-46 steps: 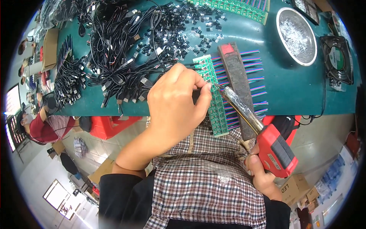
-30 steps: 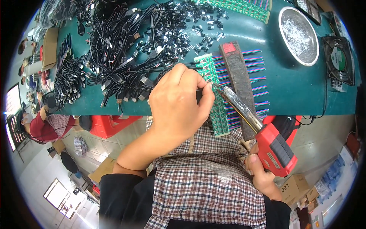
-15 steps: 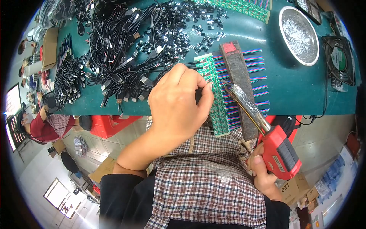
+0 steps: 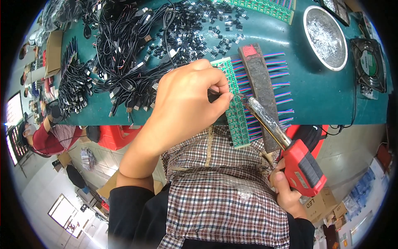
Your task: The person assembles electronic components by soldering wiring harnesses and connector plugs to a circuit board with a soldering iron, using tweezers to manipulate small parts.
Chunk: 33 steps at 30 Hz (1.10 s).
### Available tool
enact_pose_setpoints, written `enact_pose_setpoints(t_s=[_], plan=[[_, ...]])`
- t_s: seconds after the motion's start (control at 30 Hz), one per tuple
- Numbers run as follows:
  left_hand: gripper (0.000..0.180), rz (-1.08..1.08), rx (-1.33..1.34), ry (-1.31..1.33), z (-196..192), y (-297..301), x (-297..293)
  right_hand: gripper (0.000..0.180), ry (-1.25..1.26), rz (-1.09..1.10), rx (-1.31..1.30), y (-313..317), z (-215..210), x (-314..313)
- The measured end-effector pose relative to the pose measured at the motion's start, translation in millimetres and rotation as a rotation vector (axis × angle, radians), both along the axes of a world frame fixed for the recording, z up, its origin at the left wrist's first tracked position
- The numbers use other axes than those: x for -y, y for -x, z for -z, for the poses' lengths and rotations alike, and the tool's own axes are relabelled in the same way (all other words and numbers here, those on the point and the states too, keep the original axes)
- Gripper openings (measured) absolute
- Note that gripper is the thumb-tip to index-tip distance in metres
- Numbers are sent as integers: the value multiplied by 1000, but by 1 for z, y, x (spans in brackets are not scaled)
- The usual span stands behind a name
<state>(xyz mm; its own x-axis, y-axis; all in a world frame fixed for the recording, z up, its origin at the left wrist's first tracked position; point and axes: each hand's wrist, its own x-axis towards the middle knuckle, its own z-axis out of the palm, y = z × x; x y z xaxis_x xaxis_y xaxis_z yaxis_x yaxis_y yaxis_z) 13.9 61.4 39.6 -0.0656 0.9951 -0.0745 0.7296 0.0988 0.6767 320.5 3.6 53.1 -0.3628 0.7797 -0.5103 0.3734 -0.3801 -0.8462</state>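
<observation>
My left hand [image 4: 188, 93] pinches the end of a thin black cable [image 4: 213, 96] over a green circuit board panel [image 4: 238, 124]. The fingers partly hide the cable's end and the contact point. In my right hand [image 4: 285, 189] is a red soldering gun [image 4: 302, 168], gripped by its handle below the table edge. Its metal barrel slants up and left, with the tip close to my left fingertips at the panel's right side. Across the coloured ribbon wires [image 4: 282, 84] leaving the panel lies a dark, worn bar [image 4: 261, 79] with a red end.
Bundles of black USB cables [image 4: 120, 45] cover the table's left. Small black components [image 4: 199, 25] lie scattered at the back, near another green panel [image 4: 269, 9]. A metal bowl [image 4: 325, 39] of silvery bits and a fan [image 4: 368, 65] stand right. Another person [image 4: 49, 135] sits far left.
My left hand has shifted slightly, its fingertips now a bit nearer along the panel. The soldering gun's tip has moved slightly nearer too. The panel and bar stay in place.
</observation>
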Motion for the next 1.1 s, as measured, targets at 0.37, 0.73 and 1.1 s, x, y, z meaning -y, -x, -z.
enact_pose_setpoints(t_s=[0.37, 0.73, 1.1], plan=[[14, 11, 11, -26, 3, 0, 0, 13, -3, -55, 36, 6, -4, -7], [13, 11, -15, -12, 2, -1, 0, 16, 7, 13, -27, 6, -5, -8], [13, 16, -13, -22, 4, -2, 0, 9, -91, -19, 68, 8, -4, -4]])
